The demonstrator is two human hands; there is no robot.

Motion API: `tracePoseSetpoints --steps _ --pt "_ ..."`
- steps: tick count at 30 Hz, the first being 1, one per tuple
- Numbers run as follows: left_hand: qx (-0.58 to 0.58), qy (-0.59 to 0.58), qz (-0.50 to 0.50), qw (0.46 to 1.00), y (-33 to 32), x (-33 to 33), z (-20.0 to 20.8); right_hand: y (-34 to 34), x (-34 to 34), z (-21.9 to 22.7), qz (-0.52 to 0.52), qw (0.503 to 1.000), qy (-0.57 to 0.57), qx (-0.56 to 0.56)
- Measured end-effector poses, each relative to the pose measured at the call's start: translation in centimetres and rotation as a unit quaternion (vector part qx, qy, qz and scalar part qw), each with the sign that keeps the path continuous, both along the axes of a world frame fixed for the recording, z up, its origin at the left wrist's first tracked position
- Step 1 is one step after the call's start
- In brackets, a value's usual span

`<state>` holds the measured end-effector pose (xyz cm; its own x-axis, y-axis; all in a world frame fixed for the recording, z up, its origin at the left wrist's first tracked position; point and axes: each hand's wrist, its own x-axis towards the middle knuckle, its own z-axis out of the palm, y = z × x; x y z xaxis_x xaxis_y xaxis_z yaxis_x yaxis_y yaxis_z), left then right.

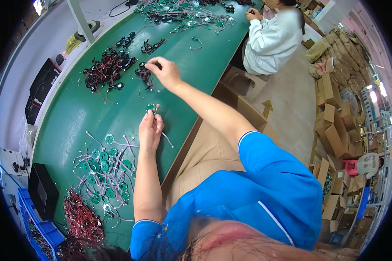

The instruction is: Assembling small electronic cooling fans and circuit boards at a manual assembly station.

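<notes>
My left hand [150, 130] pinches a small round green circuit board [151, 108] at its fingertips. A pale cable [167, 140] trails from beside that hand onto the green table. Farther up, my right hand [164, 73] is curled, with thumb and forefinger at a small black round part [142, 65] that looks like a little speaker. Below it lie a few more black parts with thin wires [143, 77]. Close by on the left is a big tangled pile of black round parts with red and black wires [106, 71].
Many green boards with pale cables [101, 167] are spread at the near left. Beside them lie a bundle of red wires [80, 213], a black box [42, 191] and a blue bin [39, 226]. A co-worker in a white top [272, 41] sits at the far right; cardboard boxes [331, 130] stand beyond.
</notes>
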<state>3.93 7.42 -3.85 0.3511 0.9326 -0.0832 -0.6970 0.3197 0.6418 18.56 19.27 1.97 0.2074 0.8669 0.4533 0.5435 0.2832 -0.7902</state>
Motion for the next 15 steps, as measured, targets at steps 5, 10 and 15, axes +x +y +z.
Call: tracePoseSetpoints --steps 5,10,15 --pt "-0.001 0.005 -0.018 1.0 0.4 0.1 0.0 0.9 2.1 2.8 0.117 0.993 0.028 -0.009" --pt "-0.002 0.028 -0.001 1.0 0.1 0.2 0.1 0.3 2.7 5.2 0.131 0.98 -0.147 -0.018" --pt "0.003 0.046 0.022 0.999 0.0 0.5 0.1 1.9 2.1 6.4 0.167 0.937 -0.308 0.017"
